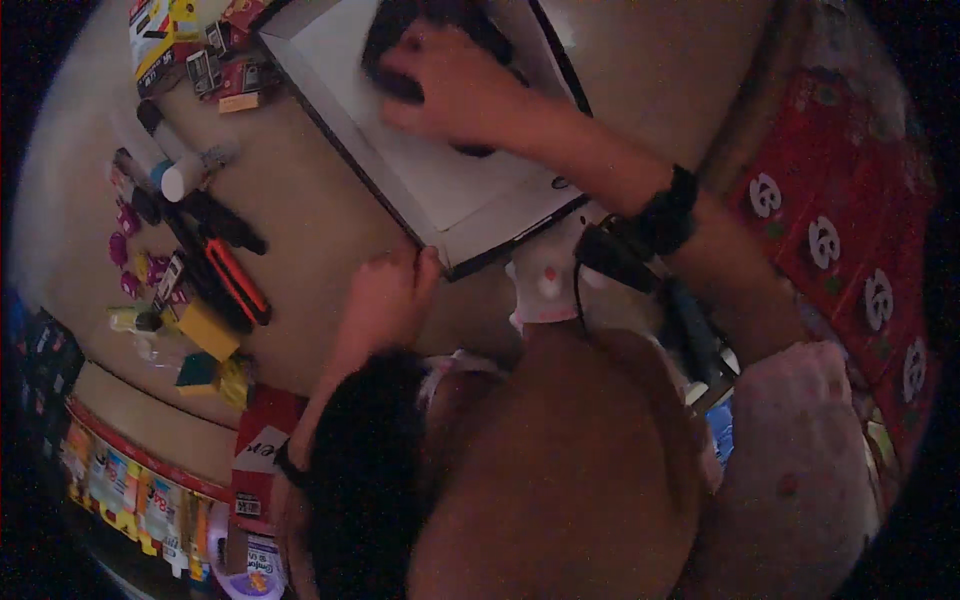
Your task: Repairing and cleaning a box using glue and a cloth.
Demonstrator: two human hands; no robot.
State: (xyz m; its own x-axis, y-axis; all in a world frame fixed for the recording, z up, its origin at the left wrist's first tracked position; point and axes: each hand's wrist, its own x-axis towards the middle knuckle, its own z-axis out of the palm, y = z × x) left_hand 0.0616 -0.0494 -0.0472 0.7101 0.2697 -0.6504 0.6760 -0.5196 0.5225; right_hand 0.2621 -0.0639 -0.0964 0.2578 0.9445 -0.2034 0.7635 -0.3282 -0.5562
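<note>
Knee (565, 460): lay foremost. Tray (425, 185): near corner touched by left hand (388, 295), probably for steadiness. Black item (488, 35): lay inside, under right hand (455, 85). Hands: apart; whether either gripped could not be told.

Shallow white black-rimmed box (430, 185), smooth matt card, I'd say, smooth white plastic cylindrical bottle (165, 165) left of the box, matt yellow rectangular block (208, 330) lower left, soft pale-pink cloth sleeve (800, 440) lower right.
</note>
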